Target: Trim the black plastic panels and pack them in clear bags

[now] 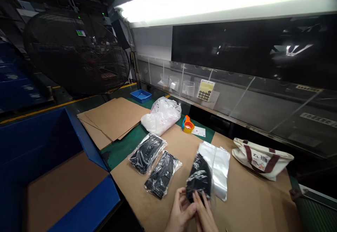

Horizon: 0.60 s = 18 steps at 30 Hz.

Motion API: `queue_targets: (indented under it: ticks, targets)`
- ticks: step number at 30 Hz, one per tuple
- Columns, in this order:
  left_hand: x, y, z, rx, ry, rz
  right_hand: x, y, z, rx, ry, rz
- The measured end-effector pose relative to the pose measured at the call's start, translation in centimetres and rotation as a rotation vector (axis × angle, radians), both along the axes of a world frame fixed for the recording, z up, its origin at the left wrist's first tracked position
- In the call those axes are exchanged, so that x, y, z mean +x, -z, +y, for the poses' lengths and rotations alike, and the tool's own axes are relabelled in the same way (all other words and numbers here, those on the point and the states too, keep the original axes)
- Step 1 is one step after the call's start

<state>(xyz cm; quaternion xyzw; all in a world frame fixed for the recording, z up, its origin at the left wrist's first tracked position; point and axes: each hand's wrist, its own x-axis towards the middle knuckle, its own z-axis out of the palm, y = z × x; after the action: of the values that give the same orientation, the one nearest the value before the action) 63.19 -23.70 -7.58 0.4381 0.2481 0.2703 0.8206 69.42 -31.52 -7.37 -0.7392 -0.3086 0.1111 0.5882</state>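
A black part in a clear plastic bag (pixel 199 176) is held between my two hands at the front of the cardboard-covered table. My left hand (pixel 180 211) grips its lower left edge, fingers curled and thumb across. The fingers of my right hand (pixel 204 211) press on the lower end of the bag from the right. Under and beside it lies a stack of flat clear plastic bags (pixel 221 168). To the left rest two more black parts, each bagged: the farther bagged part (pixel 147 152) and the nearer bagged part (pixel 162 174).
Cardboard sheets (pixel 116 116), a white plastic sack (pixel 163 114), an orange tape dispenser (pixel 187 125) and a small blue tray (pixel 141 96) stand toward the back. A canvas tote bag (pixel 260 158) is on the right. A big blue bin (pixel 105 195) borders the table's left.
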Motion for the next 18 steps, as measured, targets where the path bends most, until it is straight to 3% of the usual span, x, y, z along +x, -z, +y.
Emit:
queue_targets:
  ticks: [4,9,11,14,16,18]
  targets:
    - [-2.5,0.6,1.9,-0.046,-0.143,0.105,-1.6,2.0,3.1,-0.043,-0.134,-0.542]
    - [-4.8,-0.1,2.6,0.022,-0.327,0.199,-1.9,1.4,5.1,-0.055,-0.245,-0.730]
    - [-5.4,-1.1,2.7,0.163,-0.288,0.231,-1.6,0.6,5.3,-0.035,-0.268,-0.738]
    - [-6.5,-2.9,3.1,0.519,-0.175,0.275,-1.1,-0.8,5.3,0.026,-0.250,-0.714]
    - [-7.4,-3.7,3.4,0.747,0.000,0.237,-0.7,-1.9,5.1,0.071,-0.212,-0.657]
    - [-8.2,-3.9,4.0,0.847,0.217,0.190,-0.1,-3.1,4.7,0.122,-0.166,-0.595]
